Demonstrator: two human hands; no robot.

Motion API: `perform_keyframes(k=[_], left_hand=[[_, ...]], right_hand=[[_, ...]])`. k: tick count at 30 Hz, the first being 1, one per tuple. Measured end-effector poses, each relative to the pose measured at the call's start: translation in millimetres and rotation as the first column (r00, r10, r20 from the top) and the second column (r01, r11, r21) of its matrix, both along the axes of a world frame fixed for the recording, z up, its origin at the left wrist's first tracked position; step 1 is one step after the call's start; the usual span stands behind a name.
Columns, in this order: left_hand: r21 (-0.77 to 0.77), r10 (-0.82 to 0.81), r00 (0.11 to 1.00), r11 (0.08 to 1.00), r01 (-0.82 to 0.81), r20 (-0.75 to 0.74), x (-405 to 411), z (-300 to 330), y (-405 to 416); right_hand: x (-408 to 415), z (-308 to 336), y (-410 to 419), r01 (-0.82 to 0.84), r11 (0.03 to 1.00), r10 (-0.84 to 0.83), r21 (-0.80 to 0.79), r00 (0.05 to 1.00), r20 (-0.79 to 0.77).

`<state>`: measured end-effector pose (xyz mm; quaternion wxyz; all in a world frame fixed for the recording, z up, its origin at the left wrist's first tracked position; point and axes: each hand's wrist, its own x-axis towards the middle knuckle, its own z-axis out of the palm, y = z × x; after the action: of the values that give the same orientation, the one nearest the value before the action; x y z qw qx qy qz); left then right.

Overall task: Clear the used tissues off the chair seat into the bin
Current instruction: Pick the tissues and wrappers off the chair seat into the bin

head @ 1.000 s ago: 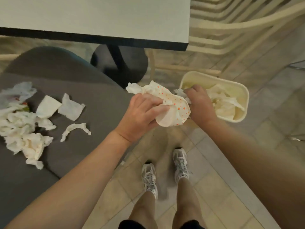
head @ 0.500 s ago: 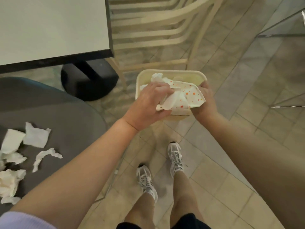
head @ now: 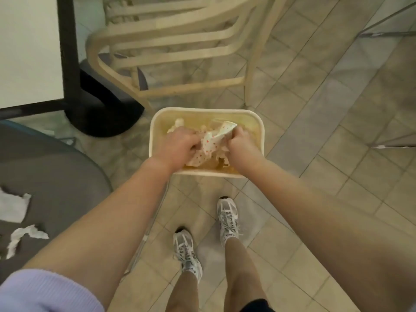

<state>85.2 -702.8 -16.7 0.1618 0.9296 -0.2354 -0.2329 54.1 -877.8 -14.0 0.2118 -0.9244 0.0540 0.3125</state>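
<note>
Since the earlier frame both hands have dropped from rim level down into the bin (head: 206,113), and the dotted paper went with them; the view has swung so the bin now sits mid-frame and most of the chair seat has slid off the left edge.

Left hand (head: 177,144): fingers curled tight on the dotted paper (head: 210,144), inside the bin's left half. Right hand (head: 239,141): also curled, gripping the same paper at its upper end, inside the bin's right half. Paper is bunched between the two hands, below the rim.

Bin contents: crumpled white tissue wads (head: 177,123) at the far-left side behind the left hand, more crumpled paper under the right hand. Bottom of the bin is mostly hidden by hands and paper.

Chair seat (head: 56,176), left of the bin: two tissues in view on it, a flat torn piece (head: 13,206) and a twisted strip (head: 24,235) nearer than that. Neither is touched by a hand.

Beyond the bin: cream chairs (head: 180,41), stacked. Far-left of the bin: white tabletop (head: 29,50) with a dark edge, on a black base (head: 103,109). The bin stands on a tiled floor (head: 337,154); the person's two shoes (head: 227,216) are on the near side of it.
</note>
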Motion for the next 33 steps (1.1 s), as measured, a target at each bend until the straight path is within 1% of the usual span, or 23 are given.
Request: perform_keyframes(k=[2,4,6,8,9,11,14,17,20,22,24,25,27,29,33], left_hand=[[0.115,0.003,1.000,0.993,-0.003,-0.005,3.1,-8.0,3.8],[0.162,0.042,0.998,0.986,-0.034,-0.042,6.9,-13.4,6.6],[0.217,0.046,0.987,0.976,-0.011,-0.157,10.0,-17.6,8.0],[0.261,0.070,0.953,0.965,0.010,-0.295,10.3,-19.7,6.1],[0.275,0.089,0.936,0.961,0.009,-0.342,9.7,-21.2,4.8],[0.292,0.113,0.918,0.957,0.003,-0.380,9.7,-26.9,1.8],[0.367,0.120,0.889,0.928,0.057,-0.442,11.3,-35.8,-1.8],[0.414,0.113,0.884,0.905,0.098,-0.454,13.1,-35.9,-3.6],[0.384,0.120,0.889,0.921,0.066,-0.442,12.5,-24.8,-1.0],[0.325,0.135,0.893,0.946,0.014,-0.430,10.5,-13.7,3.8],[0.253,0.161,0.905,0.965,-0.061,-0.393,6.5,-0.2,8.5],[0.218,0.196,0.910,0.968,-0.121,-0.366,4.1,6.9,11.1],[0.152,0.263,0.915,0.962,-0.226,-0.305,-2.0,21.6,16.9],[0.078,0.277,0.925,0.961,-0.266,-0.258,-8.1,34.5,24.8],[-0.063,0.276,0.945,0.955,-0.291,-0.176,-21.1,62.6,50.5]], right_hand=[[3.5,-5.4,4.4,-0.080,0.996,0.077,-0.033,0.993,-0.095],[5.4,-6.1,7.3,-0.187,0.980,0.171,-0.071,0.967,-0.188],[9.7,-5.8,10.8,-0.278,0.957,0.243,-0.090,0.929,-0.279],[13.3,-7.8,14.3,-0.342,0.935,0.283,-0.098,0.883,-0.375],[14.9,-10.6,16.1,-0.350,0.932,0.286,-0.093,0.869,-0.404],[18.9,-19.0,19.6,-0.336,0.939,0.273,-0.069,0.854,-0.442],[22.3,-27.7,20.2,-0.254,0.965,0.192,-0.070,0.859,-0.474],[23.4,-29.8,19.2,-0.230,0.968,0.151,-0.098,0.850,-0.505],[21.3,-20.7,19.0,-0.295,0.948,0.199,-0.118,0.840,-0.504],[20.0,-5.1,18.5,-0.384,0.917,0.281,-0.109,0.815,-0.507],[18.4,16.3,20.9,-0.449,0.887,0.335,-0.107,0.786,-0.520],[17.7,28.5,23.5,-0.478,0.869,0.359,-0.127,0.787,-0.502],[18.4,49.8,31.0,-0.523,0.828,0.410,-0.202,0.811,-0.417],[20.8,68.7,41.3,-0.512,0.820,0.432,-0.256,0.847,-0.310],[23.2,93.7,76.7,-0.465,0.858,0.442,-0.216,0.885,-0.150]])
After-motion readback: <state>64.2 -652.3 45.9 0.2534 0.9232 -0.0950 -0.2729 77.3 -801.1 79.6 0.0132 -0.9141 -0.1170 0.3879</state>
